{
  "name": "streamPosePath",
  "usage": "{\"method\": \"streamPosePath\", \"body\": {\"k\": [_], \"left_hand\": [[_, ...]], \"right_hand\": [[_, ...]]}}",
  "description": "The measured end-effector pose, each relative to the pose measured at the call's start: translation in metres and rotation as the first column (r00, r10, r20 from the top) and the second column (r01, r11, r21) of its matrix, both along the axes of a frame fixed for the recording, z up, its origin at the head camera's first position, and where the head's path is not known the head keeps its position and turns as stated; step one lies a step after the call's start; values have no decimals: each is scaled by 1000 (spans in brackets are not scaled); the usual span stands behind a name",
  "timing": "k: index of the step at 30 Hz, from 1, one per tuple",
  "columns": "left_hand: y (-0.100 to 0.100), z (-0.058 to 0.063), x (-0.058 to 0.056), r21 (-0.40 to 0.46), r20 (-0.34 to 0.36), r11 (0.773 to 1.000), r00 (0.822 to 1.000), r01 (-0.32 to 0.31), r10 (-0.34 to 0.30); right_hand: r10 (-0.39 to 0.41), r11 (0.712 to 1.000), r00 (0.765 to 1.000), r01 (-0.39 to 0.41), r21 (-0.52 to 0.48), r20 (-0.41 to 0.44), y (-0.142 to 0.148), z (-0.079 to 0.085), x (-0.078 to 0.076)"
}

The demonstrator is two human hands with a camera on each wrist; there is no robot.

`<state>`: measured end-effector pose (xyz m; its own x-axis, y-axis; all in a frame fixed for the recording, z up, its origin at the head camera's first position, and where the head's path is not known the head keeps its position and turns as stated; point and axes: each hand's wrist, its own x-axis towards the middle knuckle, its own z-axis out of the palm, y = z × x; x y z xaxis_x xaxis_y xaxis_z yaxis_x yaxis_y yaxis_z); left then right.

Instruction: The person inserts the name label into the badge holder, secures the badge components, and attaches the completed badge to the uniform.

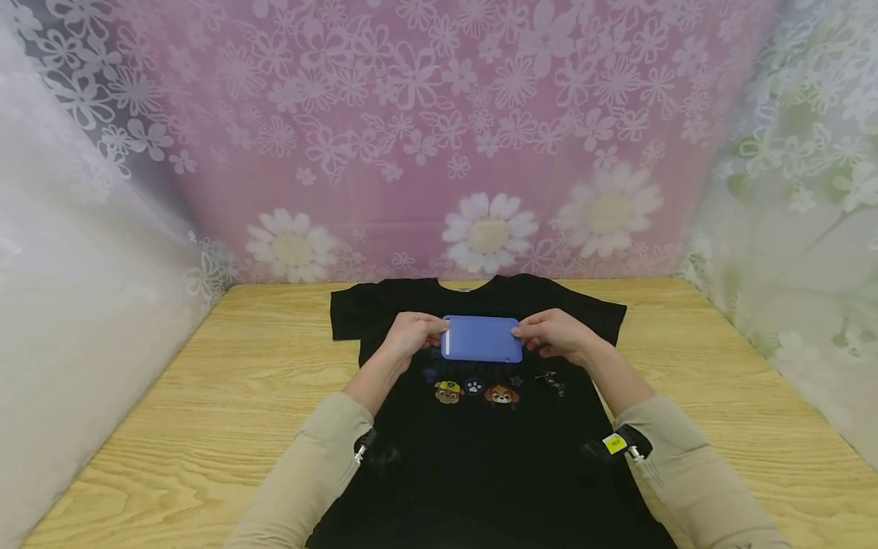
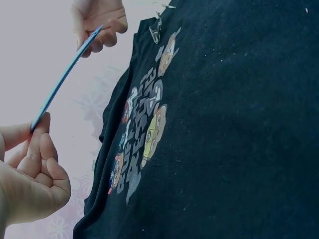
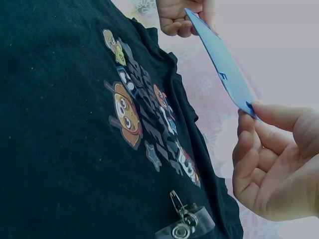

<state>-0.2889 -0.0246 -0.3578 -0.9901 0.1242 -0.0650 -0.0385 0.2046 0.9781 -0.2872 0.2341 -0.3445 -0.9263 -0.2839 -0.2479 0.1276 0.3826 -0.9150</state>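
A thin blue plastic rectangle with rounded corners, looking like a card holder, is held level above a black T-shirt. My left hand pinches its left end between thumb and fingers. At the opposite end, my right hand pinches the other short edge. Both wrist views show the blue card holder nearly edge-on, raised off the cloth, with a small notch along one long edge. Beneath it, the shirt's cartoon dog print is partly hidden in the head view.
A metal badge clip with a clear strap lies on the shirt, right of the print. The shirt is spread on a wood-grain table, neck toward the back. Flowered curtains enclose the back and both sides.
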Motion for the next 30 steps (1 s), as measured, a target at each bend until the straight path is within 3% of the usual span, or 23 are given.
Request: {"method": "streamPosePath", "body": {"k": [6, 20, 30], "left_hand": [[1, 0, 1, 20, -3, 1000, 1000, -4, 5], [0, 0, 3, 73, 5, 996, 999, 51, -51], [-2, 1, 4, 62, 14, 997, 999, 34, -35]], "right_hand": [[42, 997, 999, -40, -60, 27, 4, 0, 2], [-30, 989, 999, 34, -147, 25, 7, 6, 4], [29, 964, 998, -11, -267, 62, 5, 6, 5]]}}
